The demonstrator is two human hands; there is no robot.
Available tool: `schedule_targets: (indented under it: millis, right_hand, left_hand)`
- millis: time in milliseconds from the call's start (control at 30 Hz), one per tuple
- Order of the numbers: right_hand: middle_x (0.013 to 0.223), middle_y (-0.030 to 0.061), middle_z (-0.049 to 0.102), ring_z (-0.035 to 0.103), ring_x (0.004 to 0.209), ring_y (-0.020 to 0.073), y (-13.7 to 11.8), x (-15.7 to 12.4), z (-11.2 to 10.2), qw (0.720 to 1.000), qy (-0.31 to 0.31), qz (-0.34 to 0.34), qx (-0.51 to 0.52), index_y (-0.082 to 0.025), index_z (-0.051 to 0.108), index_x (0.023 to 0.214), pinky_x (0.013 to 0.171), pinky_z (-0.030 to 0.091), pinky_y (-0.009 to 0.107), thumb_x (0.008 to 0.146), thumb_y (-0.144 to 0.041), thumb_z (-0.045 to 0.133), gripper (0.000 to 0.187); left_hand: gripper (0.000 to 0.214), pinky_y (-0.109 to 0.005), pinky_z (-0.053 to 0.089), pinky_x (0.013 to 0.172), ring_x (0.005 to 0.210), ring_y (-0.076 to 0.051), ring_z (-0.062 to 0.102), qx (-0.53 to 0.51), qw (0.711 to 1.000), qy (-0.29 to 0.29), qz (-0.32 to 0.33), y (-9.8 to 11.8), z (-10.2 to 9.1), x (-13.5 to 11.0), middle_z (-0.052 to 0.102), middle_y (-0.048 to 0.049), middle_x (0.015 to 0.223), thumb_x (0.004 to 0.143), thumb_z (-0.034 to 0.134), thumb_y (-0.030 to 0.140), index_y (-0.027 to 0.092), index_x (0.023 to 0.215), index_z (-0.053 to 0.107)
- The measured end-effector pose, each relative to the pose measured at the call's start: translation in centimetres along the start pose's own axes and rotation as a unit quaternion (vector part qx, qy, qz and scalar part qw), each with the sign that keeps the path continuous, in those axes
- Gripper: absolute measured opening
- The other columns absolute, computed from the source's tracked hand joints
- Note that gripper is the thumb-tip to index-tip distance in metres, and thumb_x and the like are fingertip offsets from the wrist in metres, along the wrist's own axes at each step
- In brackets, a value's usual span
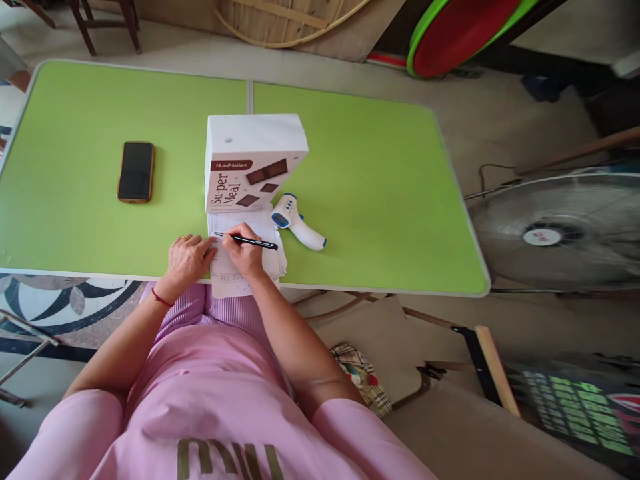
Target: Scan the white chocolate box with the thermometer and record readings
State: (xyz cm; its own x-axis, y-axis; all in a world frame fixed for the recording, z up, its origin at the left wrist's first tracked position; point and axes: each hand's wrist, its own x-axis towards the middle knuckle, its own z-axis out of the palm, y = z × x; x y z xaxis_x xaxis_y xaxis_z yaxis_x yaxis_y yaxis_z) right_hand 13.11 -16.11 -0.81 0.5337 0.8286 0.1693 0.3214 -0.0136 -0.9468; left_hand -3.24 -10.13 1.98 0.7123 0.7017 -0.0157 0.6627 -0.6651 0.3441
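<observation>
A black pen [257, 243] is gripped in my right hand [243, 253], its tip over the paper [233, 267], which bears rows of handwriting. Lying flat at the paper's left edge, my left hand [189, 259] has its fingers stretched out on the green table [370, 160]. Just beyond the hands stands a white and brown box [257, 143] printed "NutriMotion Su-per Meal"; it covers the far end of the paper. To the right of the paper lies a white and blue infrared thermometer [305, 233], close beside the box.
A phone [137, 172] with a dark screen lies on the table's left half. A large fan [545, 233] stands beyond the right edge. Behind the table are a round wooden tray [293, 20] and a red and green round item [463, 33]. A folding chair [497, 370] sits at lower right.
</observation>
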Motion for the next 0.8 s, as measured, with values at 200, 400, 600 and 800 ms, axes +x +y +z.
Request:
schedule_targets:
  millis: [200, 400, 600, 800]
  right_hand:
    - [0.072, -0.0009, 0.068, 0.063, 0.072, 0.0195, 0.17, 0.11, 0.03, 1.000, -0.008, -0.002, -0.014, -0.029, 0.057, 0.076, 0.076, 0.056, 0.035, 0.087, -0.052, 0.067, 0.027]
    - [0.072, -0.0012, 0.070, 0.065, 0.071, 0.0198, 0.43, 0.07, -0.06, 1.000, -0.018, -0.001, -0.025, -0.029, 0.059, 0.077, 0.075, 0.056, 0.035, 0.087, -0.048, 0.069, 0.024]
    - [0.072, -0.0023, 0.070, 0.065, 0.070, 0.0192, 0.30, 0.00, 0.00, 0.999, -0.014, 0.000, -0.032, -0.029, 0.057, 0.077, 0.075, 0.056, 0.034, 0.087, -0.041, 0.069, 0.020]
    - [0.071, -0.0024, 0.068, 0.063, 0.071, 0.0184, 0.37, 0.02, 0.01, 0.999, -0.018, 0.000, -0.037, -0.028, 0.059, 0.076, 0.074, 0.055, 0.032, 0.086, -0.036, 0.069, 0.016]
  left_hand:
    - [0.030, -0.043, 0.052, 0.087, 0.096, -0.032, 0.073, -0.008, 1.000, 0.000, 0.000, 0.05, 0.19, 0.02, 0.079, -0.0118, 0.096, 0.111, 0.062, 0.036, 0.027, 0.130, 0.083]
    - [0.032, -0.043, 0.052, 0.088, 0.098, -0.033, 0.074, -0.002, 1.000, -0.010, 0.000, 0.27, -0.08, 0.02, 0.080, -0.0123, 0.098, 0.111, 0.061, 0.035, 0.027, 0.133, 0.083]
    - [0.034, -0.044, 0.053, 0.089, 0.102, -0.034, 0.075, 0.010, 1.000, -0.023, -0.007, 0.53, -0.27, 0.07, 0.081, -0.0133, 0.101, 0.111, 0.061, 0.034, 0.026, 0.137, 0.082]
    - [0.036, -0.044, 0.053, 0.091, 0.104, -0.035, 0.076, 0.021, 0.999, -0.034, -0.011, 0.65, -0.48, 0.11, 0.082, -0.0143, 0.103, 0.112, 0.060, 0.033, 0.024, 0.140, 0.082]
